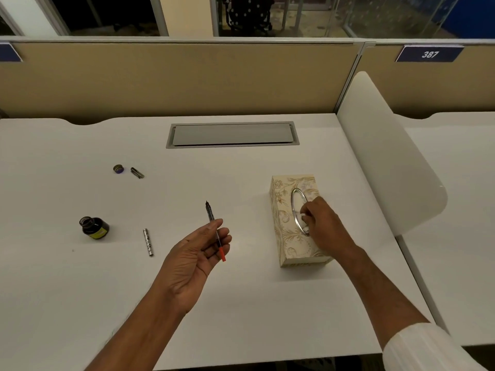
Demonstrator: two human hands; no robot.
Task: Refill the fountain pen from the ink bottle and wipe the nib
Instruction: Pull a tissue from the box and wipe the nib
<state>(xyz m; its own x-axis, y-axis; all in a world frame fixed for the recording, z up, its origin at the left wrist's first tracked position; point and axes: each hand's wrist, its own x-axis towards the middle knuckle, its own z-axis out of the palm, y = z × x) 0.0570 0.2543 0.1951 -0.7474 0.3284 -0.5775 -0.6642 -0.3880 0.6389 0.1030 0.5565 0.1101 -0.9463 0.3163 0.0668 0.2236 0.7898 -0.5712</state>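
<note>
While the left hand (pixel 195 253) pinches the fountain pen (pixel 210 214), the right hand (pixel 325 226) at three o'clock pinches a tissue (pixel 304 219).

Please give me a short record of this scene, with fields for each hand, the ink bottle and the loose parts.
left hand: holds the pen in its fingers, nib pointing away
right hand: pinches a white tissue at the tissue box opening
ink bottle: open, standing on the desk at left
bottle cap: farther back, beside a small pen cap
silver barrel: lying on the desk between ink bottle and left hand
stage: tissue not yet pulled out
</note>
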